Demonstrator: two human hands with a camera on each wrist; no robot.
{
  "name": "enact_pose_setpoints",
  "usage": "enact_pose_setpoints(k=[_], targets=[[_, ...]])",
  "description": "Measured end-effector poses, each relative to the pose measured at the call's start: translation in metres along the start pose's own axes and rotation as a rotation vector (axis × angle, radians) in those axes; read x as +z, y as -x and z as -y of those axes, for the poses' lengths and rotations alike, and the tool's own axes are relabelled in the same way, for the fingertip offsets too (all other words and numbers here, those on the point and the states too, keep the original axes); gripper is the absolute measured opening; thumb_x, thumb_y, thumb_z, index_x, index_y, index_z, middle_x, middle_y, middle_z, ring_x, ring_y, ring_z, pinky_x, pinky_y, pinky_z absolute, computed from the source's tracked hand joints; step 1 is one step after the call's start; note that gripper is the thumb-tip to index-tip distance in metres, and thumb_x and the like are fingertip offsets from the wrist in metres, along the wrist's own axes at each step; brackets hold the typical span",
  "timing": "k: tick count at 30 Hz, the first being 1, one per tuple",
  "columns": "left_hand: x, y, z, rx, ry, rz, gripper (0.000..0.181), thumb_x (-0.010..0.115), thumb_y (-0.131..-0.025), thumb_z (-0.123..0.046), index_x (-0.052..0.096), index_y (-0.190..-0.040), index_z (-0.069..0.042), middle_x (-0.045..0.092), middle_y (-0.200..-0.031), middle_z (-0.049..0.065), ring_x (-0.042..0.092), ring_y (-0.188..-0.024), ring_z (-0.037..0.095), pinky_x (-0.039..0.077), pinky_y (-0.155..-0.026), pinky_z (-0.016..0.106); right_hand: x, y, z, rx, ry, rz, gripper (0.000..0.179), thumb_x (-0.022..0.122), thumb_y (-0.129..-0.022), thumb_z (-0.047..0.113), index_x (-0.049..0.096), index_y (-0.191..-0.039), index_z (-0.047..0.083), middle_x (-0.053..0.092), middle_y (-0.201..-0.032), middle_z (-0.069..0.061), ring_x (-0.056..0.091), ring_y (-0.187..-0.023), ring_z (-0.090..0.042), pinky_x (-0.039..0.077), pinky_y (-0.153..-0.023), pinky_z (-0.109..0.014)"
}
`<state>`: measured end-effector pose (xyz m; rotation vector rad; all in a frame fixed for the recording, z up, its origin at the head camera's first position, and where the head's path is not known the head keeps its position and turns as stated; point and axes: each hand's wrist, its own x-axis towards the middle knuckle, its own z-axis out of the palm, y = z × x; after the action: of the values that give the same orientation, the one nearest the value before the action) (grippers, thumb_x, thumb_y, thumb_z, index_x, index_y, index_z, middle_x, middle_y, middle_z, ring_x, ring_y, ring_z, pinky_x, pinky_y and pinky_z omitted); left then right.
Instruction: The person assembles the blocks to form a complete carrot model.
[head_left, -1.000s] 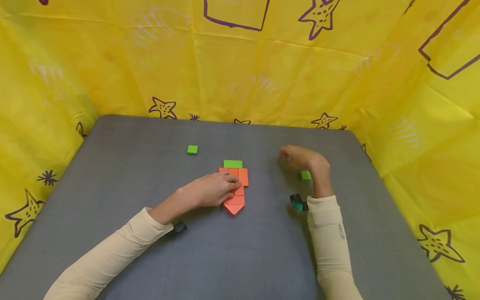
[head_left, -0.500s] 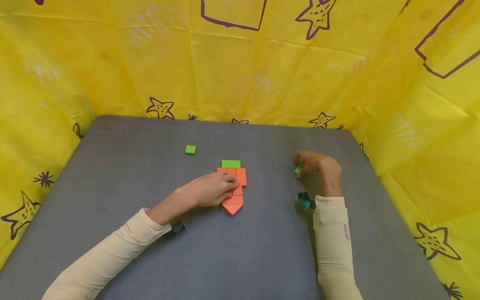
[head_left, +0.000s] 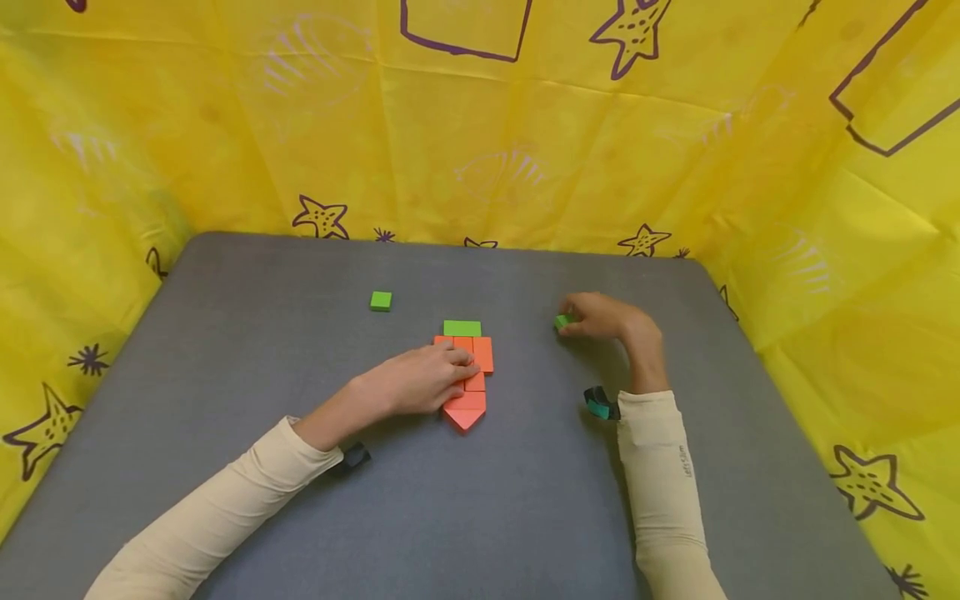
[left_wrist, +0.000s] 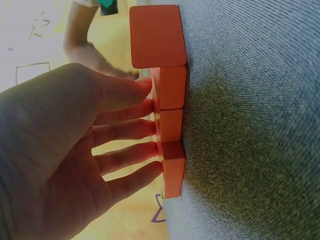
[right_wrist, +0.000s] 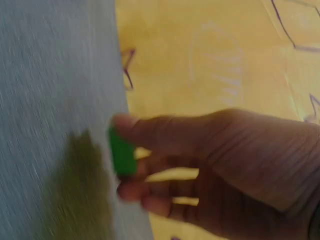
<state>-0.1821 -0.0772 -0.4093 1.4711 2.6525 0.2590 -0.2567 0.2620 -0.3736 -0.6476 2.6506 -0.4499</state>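
Note:
Orange blocks (head_left: 483, 356) lie fitted together on the grey table, ending in a pointed block (head_left: 465, 419) at the near end. A green rectangular block (head_left: 462, 327) lies against their far end. My left hand (head_left: 422, 379) rests its fingertips on top of the orange blocks; in the left wrist view its fingers (left_wrist: 132, 131) are extended and touch their upper faces. To the right, my right hand (head_left: 606, 317) pinches a small green block (right_wrist: 122, 152) between thumb and fingers. The right wrist view shows it held above the table with a shadow beneath.
Another small green block (head_left: 381, 301) lies farther back, left of the orange group. A yellow patterned cloth (head_left: 465, 125) hangs behind and beside the grey table (head_left: 510, 517). Each wrist wears a dark strap.
My right hand first reached over to the green block at the right, picked it up, and has carried it left toward the orange blocks. My left hand has stayed on the orange blocks.

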Motion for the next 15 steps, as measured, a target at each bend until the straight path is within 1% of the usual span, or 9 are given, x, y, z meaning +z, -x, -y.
enact_pose_setpoints(k=[2,4,7,9,11,15], targets=[[0.0,0.0,0.0,-0.001,0.003,-0.005,0.038,0.063,-0.103,-0.015,0.065,-0.14,-0.006,0.068,-0.137,0.013,0.062,-0.127,0.031,0.053,-0.11,0.045,0.003,-0.009,0.01,-0.044,-0.01,-0.025,0.031,0.07,-0.1,0.014,0.064,-0.125,-0.003,0.065,-0.104,-0.015,0.056,-0.09,-0.025,0.049,-0.083,-0.04],[0.0,0.0,-0.001,-0.002,0.002,-0.012,0.038,0.063,-0.103,-0.014,0.066,-0.14,-0.006,0.068,-0.136,0.013,0.062,-0.127,0.031,0.053,-0.11,0.045,0.006,-0.019,0.02,-0.086,-0.005,-0.059,0.033,0.07,-0.1,0.014,0.064,-0.127,-0.003,0.066,-0.105,-0.014,0.057,-0.091,-0.024,0.05,-0.085,-0.04],[0.0,0.0,-0.001,-0.001,-0.001,-0.013,0.038,0.063,-0.103,-0.015,0.066,-0.14,-0.006,0.068,-0.136,0.013,0.063,-0.126,0.031,0.053,-0.109,0.045,0.014,-0.032,0.032,-0.146,0.025,-0.119,0.035,0.07,-0.1,0.014,0.064,-0.129,-0.005,0.067,-0.11,-0.017,0.059,-0.095,-0.027,0.053,-0.088,-0.043],[0.0,0.0,-0.002,-0.002,-0.001,-0.011,0.038,0.063,-0.103,-0.015,0.066,-0.14,-0.006,0.068,-0.136,0.013,0.063,-0.126,0.032,0.054,-0.109,0.045,0.02,-0.039,0.04,-0.165,0.043,-0.155,0.036,0.07,-0.1,0.014,0.064,-0.131,-0.005,0.066,-0.113,-0.017,0.059,-0.099,-0.029,0.053,-0.091,-0.044],[0.0,0.0,-0.001,-0.006,0.002,-0.008,0.038,0.063,-0.103,-0.016,0.066,-0.14,-0.006,0.068,-0.137,0.013,0.063,-0.126,0.032,0.054,-0.109,0.045,0.026,-0.047,0.047,-0.176,0.063,-0.175,0.038,0.069,-0.101,0.014,0.063,-0.133,-0.004,0.065,-0.114,-0.018,0.059,-0.1,-0.029,0.053,-0.092,-0.044],[0.0,0.0,-0.001,-0.011,0.012,-0.007,0.038,0.064,-0.103,-0.016,0.066,-0.139,-0.006,0.068,-0.135,0.012,0.063,-0.125,0.031,0.054,-0.108,0.045,0.036,-0.058,0.061,-0.18,0.095,-0.178,0.04,0.069,-0.101,0.015,0.063,-0.136,-0.004,0.064,-0.117,-0.018,0.06,-0.1,-0.03,0.054,-0.091,-0.043]])
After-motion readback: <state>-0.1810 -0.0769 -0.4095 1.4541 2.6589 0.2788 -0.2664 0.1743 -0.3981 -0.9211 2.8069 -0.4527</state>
